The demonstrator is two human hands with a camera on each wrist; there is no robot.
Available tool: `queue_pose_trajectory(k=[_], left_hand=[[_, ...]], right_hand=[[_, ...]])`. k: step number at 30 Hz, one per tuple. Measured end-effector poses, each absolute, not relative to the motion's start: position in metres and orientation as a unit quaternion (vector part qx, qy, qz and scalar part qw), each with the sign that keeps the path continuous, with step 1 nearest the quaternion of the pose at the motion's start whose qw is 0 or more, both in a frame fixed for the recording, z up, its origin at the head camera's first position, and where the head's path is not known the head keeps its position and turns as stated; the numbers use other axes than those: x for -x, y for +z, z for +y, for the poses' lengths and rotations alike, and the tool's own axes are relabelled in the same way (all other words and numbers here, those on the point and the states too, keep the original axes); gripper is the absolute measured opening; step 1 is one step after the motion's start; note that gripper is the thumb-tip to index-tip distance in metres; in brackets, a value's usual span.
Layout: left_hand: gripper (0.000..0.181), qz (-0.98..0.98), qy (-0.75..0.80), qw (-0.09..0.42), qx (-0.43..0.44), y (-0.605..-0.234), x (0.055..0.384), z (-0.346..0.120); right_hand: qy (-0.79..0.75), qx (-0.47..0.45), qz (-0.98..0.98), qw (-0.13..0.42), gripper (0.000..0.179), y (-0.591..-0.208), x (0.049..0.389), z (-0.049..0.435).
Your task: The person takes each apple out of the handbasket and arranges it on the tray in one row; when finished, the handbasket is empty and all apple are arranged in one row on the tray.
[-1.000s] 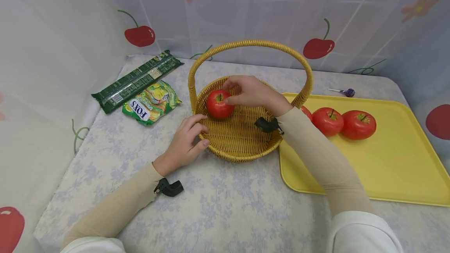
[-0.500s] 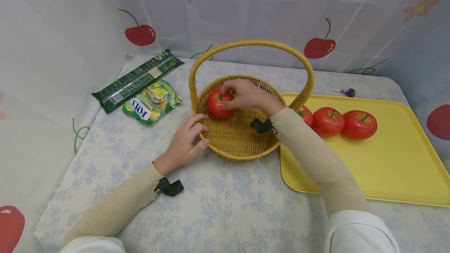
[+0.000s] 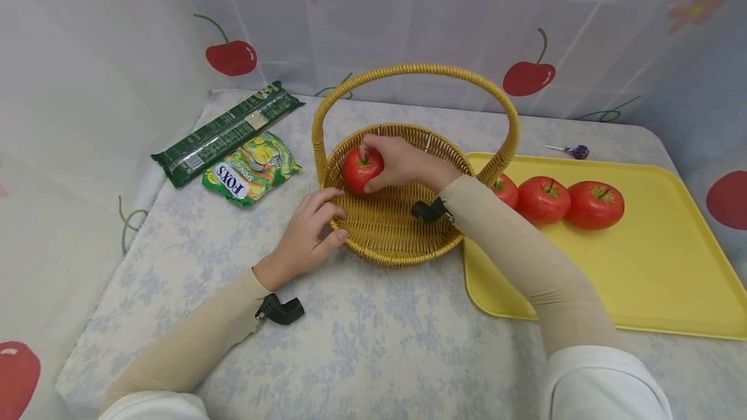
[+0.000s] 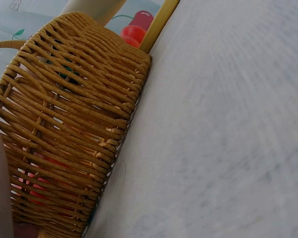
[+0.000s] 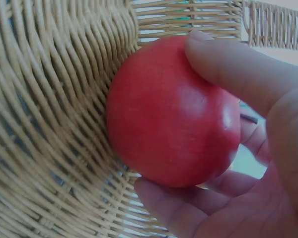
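A red apple (image 3: 356, 171) sits at the left inside a yellow wicker basket (image 3: 403, 256) with a tall hooped handle. My right hand (image 3: 397, 164) reaches in from the right and grips the apple, thumb on one side and fingers on the other. In the right wrist view the held apple (image 5: 169, 114) is close against the woven wall, its dark stem toward the palm. My left hand (image 3: 309, 232) rests with loosely bent fingertips at the basket's left rim. Seen from the left wrist, the basket wall (image 4: 74, 119) stands right beside that hand.
A yellow tray (image 3: 653, 271) lies to the right, carrying more red apples (image 3: 595, 205). Behind it is a lollipop (image 3: 574, 151). At the back left lie a long green packet (image 3: 233, 131) and a green Fox's candy bag (image 3: 251, 170). A printed curtain borders the table.
My right hand has moved slightly left and lower around the apple, its thumb now at the apple's near side. The left hand and basket stay in place.
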State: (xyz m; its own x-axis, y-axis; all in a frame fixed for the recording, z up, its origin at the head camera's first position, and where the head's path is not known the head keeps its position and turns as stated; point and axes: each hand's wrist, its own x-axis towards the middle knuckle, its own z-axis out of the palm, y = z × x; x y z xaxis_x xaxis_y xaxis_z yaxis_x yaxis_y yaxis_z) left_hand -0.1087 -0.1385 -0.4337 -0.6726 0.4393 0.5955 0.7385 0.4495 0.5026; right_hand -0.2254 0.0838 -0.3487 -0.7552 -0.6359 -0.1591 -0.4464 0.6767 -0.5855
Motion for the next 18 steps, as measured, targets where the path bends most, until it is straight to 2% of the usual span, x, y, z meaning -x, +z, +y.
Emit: queue_pose_trajectory(k=[5, 12, 18], left_hand=[[0.067, -0.827, -0.386, 0.198, 0.357, -0.4337, 0.1085, -0.1380], [0.067, -0.826, -0.387, 0.197, 0.359, -0.4324, 0.1079, -0.1378], [0.066, -0.828, -0.385, 0.196, 0.357, -0.4334, 0.1081, -0.1388]], right_hand=[[-0.270, 0.302, 0.895, 0.183, 0.042, -0.3464, 0.2260, 0.0867], [-0.300, 0.284, 0.882, 0.227, 0.033, -0.3405, 0.2240, 0.0924], [-0.305, 0.282, 0.878, 0.236, 0.043, -0.3423, 0.2253, 0.0898]])
